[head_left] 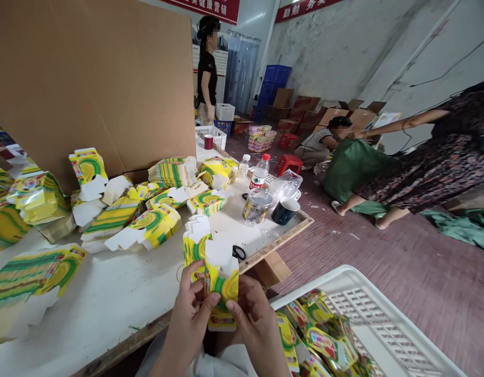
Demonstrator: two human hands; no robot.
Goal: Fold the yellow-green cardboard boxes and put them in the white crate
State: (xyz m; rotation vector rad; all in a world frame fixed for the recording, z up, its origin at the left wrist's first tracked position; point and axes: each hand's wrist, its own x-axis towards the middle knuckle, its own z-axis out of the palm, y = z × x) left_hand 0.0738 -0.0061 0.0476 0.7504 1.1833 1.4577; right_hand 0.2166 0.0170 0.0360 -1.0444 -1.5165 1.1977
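Note:
A yellow and green printed carton with white end flaps sticking up is held between my two hands above the table's front edge. My left hand grips its left side, thumb across the front. On the other side, my right hand is closed on the carton's right edge, thumb pressed to its face. Just behind it stands a small stack of similar cartons, partly covered by my fingers. Black scissor handles lie close to the right of the held carton.
Flat carton bundles spread over the white table. Toward its right corner are a bottle, a clear jar and a dark mug. A white basket holds yellow packets at lower right. Several people work beyond.

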